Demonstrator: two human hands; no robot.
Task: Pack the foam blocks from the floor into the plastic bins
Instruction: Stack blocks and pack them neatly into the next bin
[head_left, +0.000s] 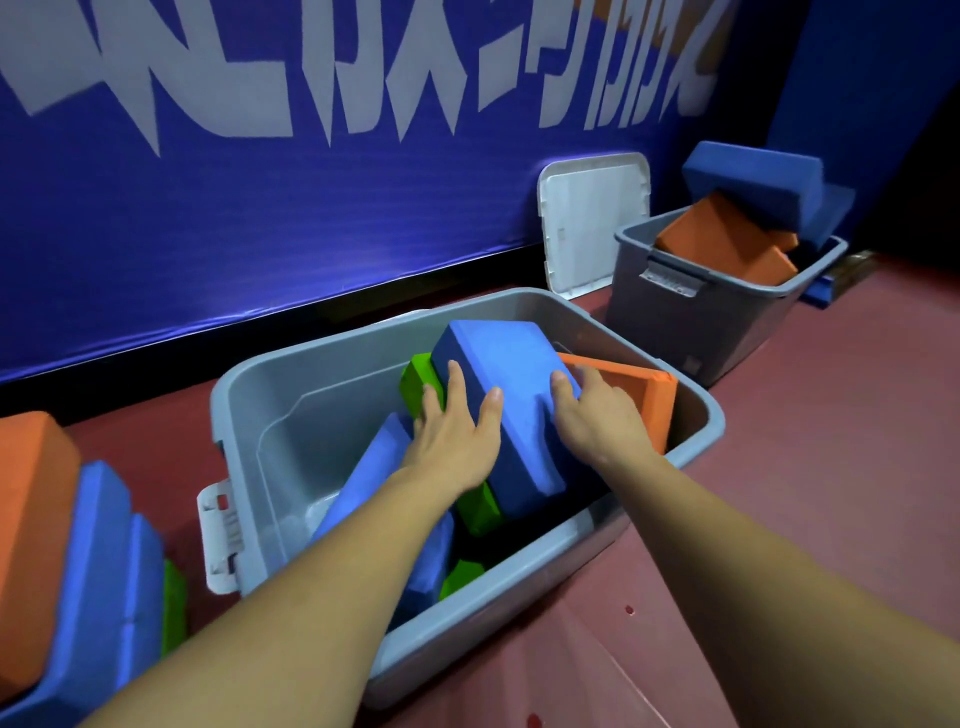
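A large blue foam block (511, 395) lies tilted in the grey plastic bin (260, 384), on top of green blocks (418, 379), another blue block (369, 478) and an orange block (657, 402). My left hand (454, 431) grips the blue block's left edge, thumb on its top face. My right hand (597, 415) grips its right edge, thumb on top. A second grey bin (670, 312) at the back right holds orange blocks (727, 244) and a blue block (753, 182) heaped above its rim.
At the left edge a pile of orange, blue and green blocks (88, 545) sits in what looks like another container. A white lid (587, 223) leans on the blue wall (260, 208). Red floor (831, 467) stretches to the right.
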